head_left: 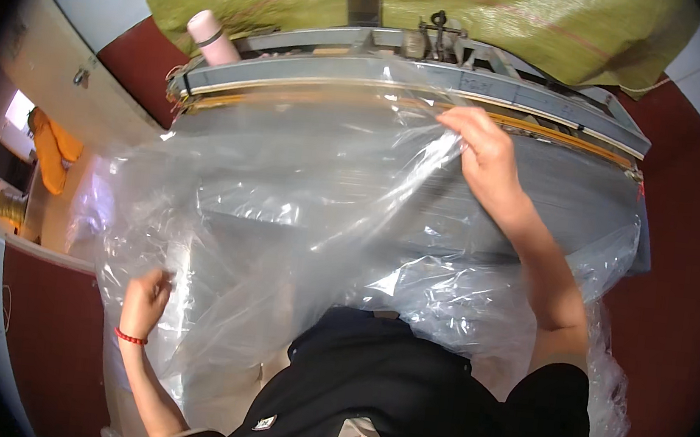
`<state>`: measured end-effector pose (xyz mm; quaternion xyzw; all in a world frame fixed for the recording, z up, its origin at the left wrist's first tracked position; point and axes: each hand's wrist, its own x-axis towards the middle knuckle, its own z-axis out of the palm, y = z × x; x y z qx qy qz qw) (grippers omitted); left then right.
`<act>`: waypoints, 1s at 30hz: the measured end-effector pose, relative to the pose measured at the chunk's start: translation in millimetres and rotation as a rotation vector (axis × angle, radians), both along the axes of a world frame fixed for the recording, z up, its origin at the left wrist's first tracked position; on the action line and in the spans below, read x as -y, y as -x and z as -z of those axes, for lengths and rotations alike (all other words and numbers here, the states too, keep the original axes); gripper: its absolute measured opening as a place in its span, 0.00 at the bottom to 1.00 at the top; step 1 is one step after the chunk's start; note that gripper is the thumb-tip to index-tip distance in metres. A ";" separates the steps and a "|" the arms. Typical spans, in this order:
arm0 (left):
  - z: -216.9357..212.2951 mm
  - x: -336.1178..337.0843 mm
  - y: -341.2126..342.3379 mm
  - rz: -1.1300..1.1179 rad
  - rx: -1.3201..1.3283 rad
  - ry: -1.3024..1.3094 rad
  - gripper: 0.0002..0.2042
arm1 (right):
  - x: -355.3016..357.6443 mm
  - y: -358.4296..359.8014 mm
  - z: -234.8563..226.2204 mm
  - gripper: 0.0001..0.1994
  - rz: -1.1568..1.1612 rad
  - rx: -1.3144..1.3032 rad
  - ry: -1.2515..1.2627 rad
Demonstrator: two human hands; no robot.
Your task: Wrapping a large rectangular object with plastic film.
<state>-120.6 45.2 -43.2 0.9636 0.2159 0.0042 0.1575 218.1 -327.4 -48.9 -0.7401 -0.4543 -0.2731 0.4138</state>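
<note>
Your right grip is clamped on a clear plastic sheet, thumb and fingers pinched together on a gathered edge. From that grip the sheet drops in shiny, taut folds toward you and to the left, then spreads wide below it, reaching down in front of your body; more crumpled film lies below and to the right, under your forearm.

Your left grip, well apart from the right and lower, has its fingers curled in at the sheet's left part; you can't tell here whether film is caught in it. A red bracelet sits on the wrist just below.

Behind and to the right of your right grip, a dark grey surface shows bare of film. Just beyond the grip runs an orange strip, then a grey metal frame. A pink bottle leans at the frame's left end, well to the left of your right grip; a yellow-green tarp hangs farthest beyond.
</note>
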 end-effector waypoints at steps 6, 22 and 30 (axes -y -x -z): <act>-62.6 132.7 -204.2 0.762 0.454 0.152 0.26 | 38.9 25.6 13.6 0.22 0.110 0.033 0.051; 9.7 315.1 -389.2 0.890 0.269 1.122 0.04 | 163.3 63.9 44.5 0.10 0.114 -0.465 -0.004; 8.0 350.0 -371.3 0.842 0.290 0.929 0.06 | 135.5 5.1 44.2 0.17 0.223 -0.734 -0.561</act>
